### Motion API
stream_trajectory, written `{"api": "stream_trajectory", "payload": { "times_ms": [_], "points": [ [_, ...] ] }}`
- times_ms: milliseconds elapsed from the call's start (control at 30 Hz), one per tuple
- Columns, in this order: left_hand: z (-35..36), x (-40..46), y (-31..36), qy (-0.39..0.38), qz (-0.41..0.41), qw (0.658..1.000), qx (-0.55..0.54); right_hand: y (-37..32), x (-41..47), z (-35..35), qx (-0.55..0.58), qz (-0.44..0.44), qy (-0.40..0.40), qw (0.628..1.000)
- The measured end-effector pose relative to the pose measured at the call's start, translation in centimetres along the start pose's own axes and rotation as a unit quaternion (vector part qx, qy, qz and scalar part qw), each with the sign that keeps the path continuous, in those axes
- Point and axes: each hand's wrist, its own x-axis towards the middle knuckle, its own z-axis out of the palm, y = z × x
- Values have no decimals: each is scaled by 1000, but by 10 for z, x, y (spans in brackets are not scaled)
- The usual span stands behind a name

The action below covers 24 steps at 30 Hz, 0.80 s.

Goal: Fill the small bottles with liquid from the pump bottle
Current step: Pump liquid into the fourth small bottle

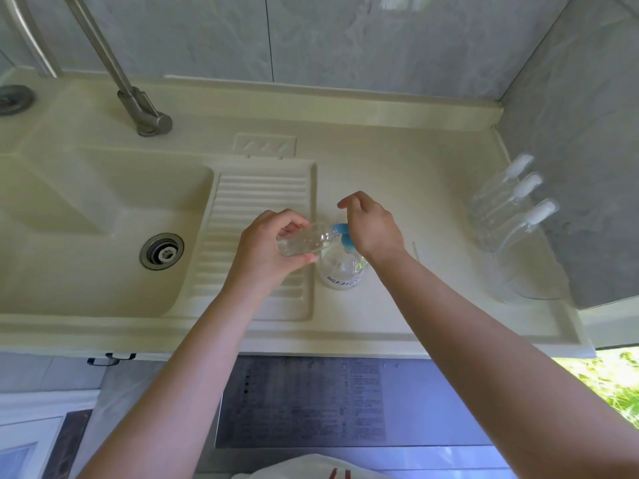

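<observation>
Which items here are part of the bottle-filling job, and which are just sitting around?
In use: small bottle, gripped by left hand; pump bottle, pressed by right hand; three spare small bottles.

Idle: faucet, sink, washboard.

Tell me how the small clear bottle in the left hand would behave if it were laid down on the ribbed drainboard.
The small clear bottle looks round-bodied, so it would probably roll, though the ribbed drainboard might catch it. It appears to be thin plastic, partly filled, so likely light. The left hand holds it tilted toward the pump bottle; uncapped, it could spill.
</observation>
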Motion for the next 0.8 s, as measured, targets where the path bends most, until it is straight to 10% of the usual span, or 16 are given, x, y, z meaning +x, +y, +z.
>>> {"api": "stream_trajectory", "payload": {
  "times_ms": [167,500,800],
  "points": [
    [-1,0,1,5,5,1000,-5,-5,1,-11,136,61,-84,985],
    [3,1,-1,1,2,1000,2,-1,4,-3,-100,2,-8,995],
    [1,-3,1,9,7,1000,-5,-9,11,-18,34,37,-83,995]
  ]
}}
